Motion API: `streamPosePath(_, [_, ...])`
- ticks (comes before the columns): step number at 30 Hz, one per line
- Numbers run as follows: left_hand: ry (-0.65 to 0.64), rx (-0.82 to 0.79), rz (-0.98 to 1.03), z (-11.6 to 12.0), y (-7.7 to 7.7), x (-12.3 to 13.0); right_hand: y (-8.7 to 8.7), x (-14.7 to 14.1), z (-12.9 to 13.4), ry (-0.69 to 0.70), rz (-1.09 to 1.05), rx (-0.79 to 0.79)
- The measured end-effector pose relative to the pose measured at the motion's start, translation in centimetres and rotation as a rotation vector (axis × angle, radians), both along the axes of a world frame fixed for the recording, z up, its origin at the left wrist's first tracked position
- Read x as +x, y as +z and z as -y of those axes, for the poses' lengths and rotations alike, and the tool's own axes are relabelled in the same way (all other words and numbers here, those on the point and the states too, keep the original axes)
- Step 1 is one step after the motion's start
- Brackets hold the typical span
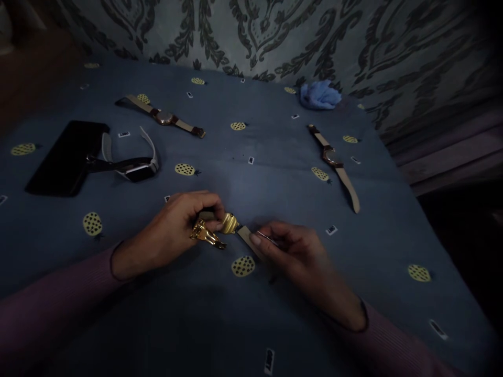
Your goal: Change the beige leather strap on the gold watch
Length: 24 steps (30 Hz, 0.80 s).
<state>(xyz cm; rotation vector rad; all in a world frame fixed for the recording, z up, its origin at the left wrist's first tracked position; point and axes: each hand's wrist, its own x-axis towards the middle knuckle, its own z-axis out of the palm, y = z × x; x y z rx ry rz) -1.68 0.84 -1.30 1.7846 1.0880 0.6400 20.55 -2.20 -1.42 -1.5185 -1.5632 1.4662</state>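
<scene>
Near the table's middle my left hand (188,220) is closed on a gold wristwatch (230,223), its gold back facing up. A shiny gold folding clasp (208,235) hangs below those fingers. From the case a light-backed strap (248,240) runs toward my right hand (298,251), whose thumb lies at the strap. Those fingers are closed on a thin metal tool (267,238); its exact kind is too small to tell. Part of the strap is hidden by the right hand.
A black phone (63,159) lies at left beside a smartwatch (139,170) with a pale band. Two strap watches lie belly-up, one watch (163,117) at back left, another watch (330,156) at right. A crumpled blue cloth (320,95) sits near the patterned wall.
</scene>
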Motion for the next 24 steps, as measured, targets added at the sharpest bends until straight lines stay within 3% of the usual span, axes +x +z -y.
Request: streamPosePath(24, [0.007,0.009,0.006,-0.05,-0.14,0.05,0.16,-0.16,-0.15,0.034,0.031,-0.004])
